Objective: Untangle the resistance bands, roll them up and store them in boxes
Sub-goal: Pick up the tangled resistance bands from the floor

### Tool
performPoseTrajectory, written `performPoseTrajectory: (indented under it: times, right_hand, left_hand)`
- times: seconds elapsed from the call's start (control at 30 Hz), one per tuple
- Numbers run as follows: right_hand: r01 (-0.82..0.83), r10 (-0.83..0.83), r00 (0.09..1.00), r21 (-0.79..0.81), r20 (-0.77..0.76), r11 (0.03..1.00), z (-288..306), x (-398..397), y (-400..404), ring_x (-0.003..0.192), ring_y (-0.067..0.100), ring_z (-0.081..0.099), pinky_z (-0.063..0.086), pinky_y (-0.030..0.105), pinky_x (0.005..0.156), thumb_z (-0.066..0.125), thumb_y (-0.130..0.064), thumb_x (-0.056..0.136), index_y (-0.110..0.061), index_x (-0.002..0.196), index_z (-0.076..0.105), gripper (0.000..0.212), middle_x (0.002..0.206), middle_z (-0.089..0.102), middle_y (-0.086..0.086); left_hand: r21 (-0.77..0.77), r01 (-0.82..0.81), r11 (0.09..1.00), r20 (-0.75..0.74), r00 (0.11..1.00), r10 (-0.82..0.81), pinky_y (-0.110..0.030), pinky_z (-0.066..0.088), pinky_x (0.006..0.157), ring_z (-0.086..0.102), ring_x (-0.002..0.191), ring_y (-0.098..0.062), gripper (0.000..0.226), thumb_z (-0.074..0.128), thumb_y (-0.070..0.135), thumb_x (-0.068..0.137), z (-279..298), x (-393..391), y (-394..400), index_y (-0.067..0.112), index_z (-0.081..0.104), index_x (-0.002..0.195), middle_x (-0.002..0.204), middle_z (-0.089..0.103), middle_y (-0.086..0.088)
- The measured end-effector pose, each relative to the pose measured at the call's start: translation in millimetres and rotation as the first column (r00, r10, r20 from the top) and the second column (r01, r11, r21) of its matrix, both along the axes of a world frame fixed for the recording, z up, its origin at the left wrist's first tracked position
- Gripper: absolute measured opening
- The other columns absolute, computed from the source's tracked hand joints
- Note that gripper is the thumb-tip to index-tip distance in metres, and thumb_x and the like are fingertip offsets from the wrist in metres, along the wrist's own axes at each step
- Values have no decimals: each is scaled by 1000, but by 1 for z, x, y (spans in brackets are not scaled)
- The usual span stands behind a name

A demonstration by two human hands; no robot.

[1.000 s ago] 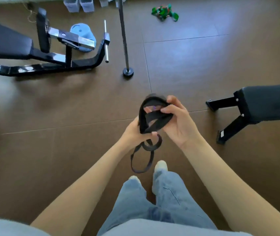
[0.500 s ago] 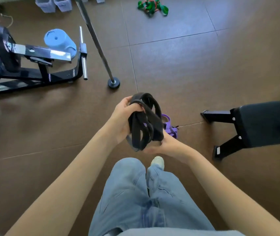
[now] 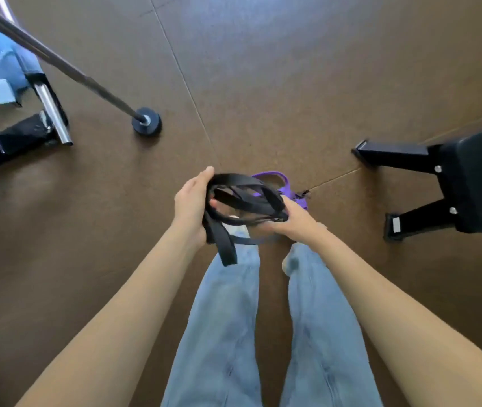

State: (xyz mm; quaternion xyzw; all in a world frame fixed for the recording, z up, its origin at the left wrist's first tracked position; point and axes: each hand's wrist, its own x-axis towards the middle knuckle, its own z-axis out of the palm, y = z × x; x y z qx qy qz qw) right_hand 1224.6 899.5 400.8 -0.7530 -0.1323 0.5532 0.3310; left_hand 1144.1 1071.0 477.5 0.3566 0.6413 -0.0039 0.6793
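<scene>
Head view showed us gripping the black resistance band (image 3: 244, 198) at mid-frame, above the brown floor (image 3: 292, 83). Our left hand (image 3: 191, 205) curled round the coil's left side; our right hand (image 3: 294, 220) pinched its right end. The coil's long axis ran left to right between both hands, and a loose tail hung below the left hand, which was nearer it. We judged that tail still needed winding in. A purple resistance band (image 3: 285, 183) lay on the floor just beyond the right hand. No box was in view.
</scene>
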Motion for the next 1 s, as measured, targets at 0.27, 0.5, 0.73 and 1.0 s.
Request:
performPoseTrajectory:
  times: [0.27,0.5,0.73,1.0]
  right_hand:
    - [-343,474,870,-522,138,781,-297,48,-33,130,39,31,30,49,104,70,-36,77,-23,137,38,69,144,30,14]
    - [-429,667,733,-668,137,608,-466,41,-55,132,48,21,32,57,99,75,-47,70,-27,149,5,107,150,15,17]
    - [-166,276,935,-412,224,896,-279,55,-11,114,30,54,44,37,85,72,-32,73,-27,129,43,63,126,56,2]
    - [-248,194,833,37,517,968,117,134,90,108,25,42,39,49,93,71,-13,74,-28,125,56,55,104,60,-17]
  left_hand:
    - [280,571,771,-356,808,-469,-24,41,49,50,48,-16,19,64,13,72,-279,46,-14,24,53,61,59,55,1]
    - [325,697,639,-389,714,-582,-21,46,61,60,62,-9,15,65,18,74,-444,21,-28,28,57,83,75,62,8]
    - [422,443,791,-423,868,-261,-4,40,71,57,93,-18,25,66,20,83,-307,19,8,15,59,106,98,57,4]
    - [366,779,508,-198,599,-776,-30,24,112,22,141,-20,93,74,15,78,4,94,90,15,13,147,154,20,-8]
